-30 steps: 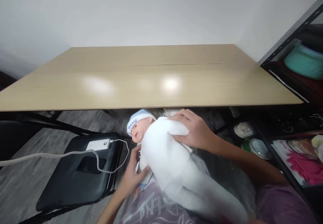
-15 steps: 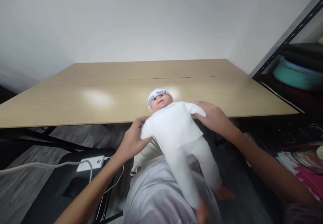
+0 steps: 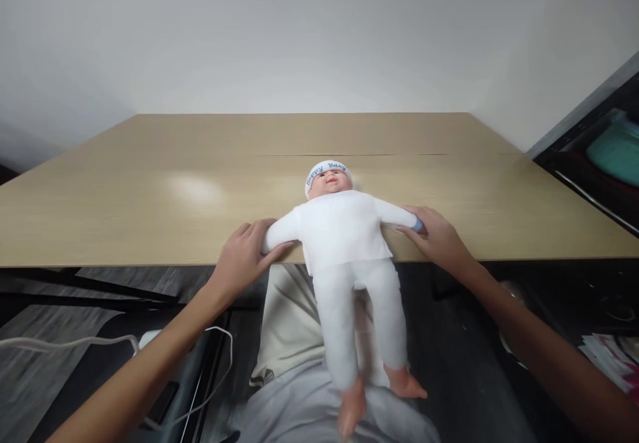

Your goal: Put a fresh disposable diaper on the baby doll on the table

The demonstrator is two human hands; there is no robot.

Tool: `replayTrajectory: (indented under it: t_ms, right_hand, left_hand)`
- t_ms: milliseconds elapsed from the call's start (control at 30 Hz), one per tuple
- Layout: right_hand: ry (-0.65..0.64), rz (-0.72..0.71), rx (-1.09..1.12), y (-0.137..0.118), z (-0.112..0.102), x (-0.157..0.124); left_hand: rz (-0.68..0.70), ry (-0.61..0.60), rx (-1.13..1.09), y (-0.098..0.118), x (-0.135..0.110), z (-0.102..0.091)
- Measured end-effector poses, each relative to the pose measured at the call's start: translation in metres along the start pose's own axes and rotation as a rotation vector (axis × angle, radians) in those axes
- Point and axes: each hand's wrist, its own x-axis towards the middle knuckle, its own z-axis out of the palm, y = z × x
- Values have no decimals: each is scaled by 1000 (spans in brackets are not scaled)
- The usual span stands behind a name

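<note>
A baby doll (image 3: 344, 230) in a white top and white trousers lies face up, its head and upper body at the front edge of the wooden table (image 3: 124, 210). Its legs hang past the edge over my lap, bare feet lowest. On its head is a white cap (image 3: 327, 167) with blue "Happy Baby" lettering. My left hand (image 3: 244, 250) is closed round the doll's sleeved arm on the left. My right hand (image 3: 436, 237) grips the other arm near the end of its sleeve, where a blue cuff shows. Both doll arms are stretched out sideways.
A white wall (image 3: 299, 37) rises behind the table. On the left, a black chair (image 3: 90, 363) holds a white device, partly hidden by my forearm, with a white cable (image 3: 232, 350). At right are a dark shelf with a teal container (image 3: 616, 147) and some papers (image 3: 606, 356).
The doll has moved forward onto the table edge and straightened from a tilt. Its arms are now spread wider, and my hands are farther apart. The view has tipped downward.
</note>
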Motion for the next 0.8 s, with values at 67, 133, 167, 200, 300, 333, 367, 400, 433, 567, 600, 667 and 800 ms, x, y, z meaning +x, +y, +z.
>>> replayTrajectory:
  t_ms: [67,133,167,200,300,333,367,400,433,567,600,667,800]
  right_hand:
    - [-18,-7,14,9,2,1]
    - [-31,-29,20,16,7,6]
    - [-37,-39,23,19,10,10]
    - [-44,-49,27,23,13,15]
    - [-56,-60,28,37,26,35]
    - [-56,-58,21,43,31,44]
    - [-55,-56,14,50,35,52]
    - [-54,-55,8,56,39,61]
    - [-54,-55,5,63,43,71]
    - [-75,-46,6,84,55,108]
    - [-82,-36,6,87,57,117]
    - [-88,-20,9,94,62,135]
    - [-59,6,30,109,74,170]
  left_hand:
    - [32,8,95,-12,2,3]
    - [64,8,148,-24,10,5]
    - [77,5,158,-29,16,6]
    - [87,-1,157,-34,24,7]
    - [103,-44,130,-46,54,10]
    - [106,-58,124,-50,65,11]
    - [110,-70,118,-53,76,12]
    - [117,-78,111,-57,87,13]
    - [126,-80,100,-61,98,14]
    - [143,-65,49,-76,138,21]
    - [136,-54,43,-80,148,23]
    - [119,-31,26,-88,165,27]
    - [101,-5,-4,-105,201,36]
